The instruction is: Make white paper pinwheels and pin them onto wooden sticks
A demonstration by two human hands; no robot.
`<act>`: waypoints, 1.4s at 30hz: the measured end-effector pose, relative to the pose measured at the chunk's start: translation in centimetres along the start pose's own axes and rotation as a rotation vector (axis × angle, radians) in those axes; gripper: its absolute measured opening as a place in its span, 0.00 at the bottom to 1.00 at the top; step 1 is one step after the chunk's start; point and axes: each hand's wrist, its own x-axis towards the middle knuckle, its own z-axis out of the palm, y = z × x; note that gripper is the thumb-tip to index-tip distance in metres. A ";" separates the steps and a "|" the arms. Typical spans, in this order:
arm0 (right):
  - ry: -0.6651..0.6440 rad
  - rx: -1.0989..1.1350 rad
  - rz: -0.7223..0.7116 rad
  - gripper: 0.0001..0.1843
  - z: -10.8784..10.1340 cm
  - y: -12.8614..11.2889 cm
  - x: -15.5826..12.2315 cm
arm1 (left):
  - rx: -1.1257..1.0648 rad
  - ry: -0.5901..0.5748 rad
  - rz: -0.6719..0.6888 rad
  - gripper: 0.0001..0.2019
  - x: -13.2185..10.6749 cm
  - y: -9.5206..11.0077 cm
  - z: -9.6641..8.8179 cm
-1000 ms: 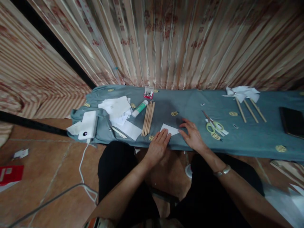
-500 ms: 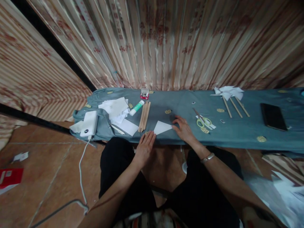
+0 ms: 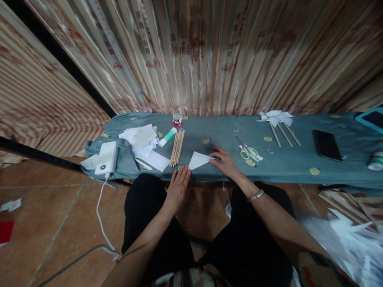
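Note:
A white paper triangle [image 3: 198,160] lies near the front edge of the blue-cloth table [image 3: 293,163]. My left hand [image 3: 178,185] rests flat at the table's edge, fingers together and stretched out, its tips just below the paper's left corner. My right hand [image 3: 225,160] lies flat on the cloth with fingers spread, touching the paper's right tip. Neither hand holds anything. A bundle of wooden sticks [image 3: 176,146] lies just left of the paper. Green-handled scissors [image 3: 248,151] lie to the right of my right hand.
A glue stick [image 3: 166,137], a small red box [image 3: 177,119], a heap of white paper sheets [image 3: 140,137] and a white power bank [image 3: 105,158] with its cable sit at the left. Paper pinwheels on sticks [image 3: 277,121], a black phone [image 3: 326,144] and a tape roll [image 3: 376,161] are at the right.
My left hand slid off the paper and back to the table's front edge. The paper now shows as a full triangle. The view has swung, showing more of the table's right end.

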 end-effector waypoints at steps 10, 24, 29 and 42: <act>0.026 0.202 0.043 0.06 -1.0 -1.4 0.1 | -0.571 0.193 -0.202 0.27 1.0 0.7 -1.3; 0.168 0.279 -0.035 0.05 -4.9 -3.6 -1.0 | -1.546 -0.238 -0.670 0.25 10.3 1.6 -3.9; 0.224 0.236 -0.004 0.09 -5.2 -3.2 -1.2 | -1.549 -0.150 -0.705 0.21 11.9 1.5 -2.6; 0.241 -0.690 0.347 0.17 -9.4 2.3 -1.5 | -1.293 0.121 -0.611 0.17 15.2 -1.0 -1.2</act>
